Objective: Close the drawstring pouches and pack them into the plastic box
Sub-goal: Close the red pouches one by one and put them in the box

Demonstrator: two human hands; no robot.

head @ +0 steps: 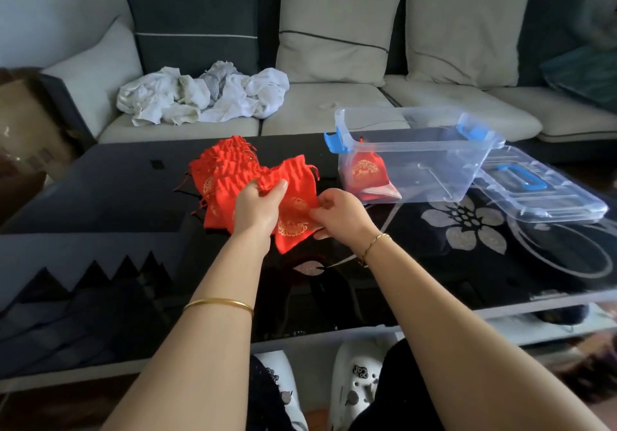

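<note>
A red drawstring pouch [295, 212] with gold print is held above the dark table. My left hand [258, 208] grips its gathered top edge, thumb over the cloth. My right hand [337, 213] pinches the pouch's right side. Behind it lies a pile of several more red pouches [223, 170] with loose red strings. To the right stands the clear plastic box [414, 156] with blue latches, open, with one red pouch [364, 171] inside at its left end.
The box's clear lid [541, 186] with a blue handle lies flat to the right of the box. The black glass table [117, 190] has a flower pattern at the right. A sofa with crumpled white cloths [200, 95] stands behind.
</note>
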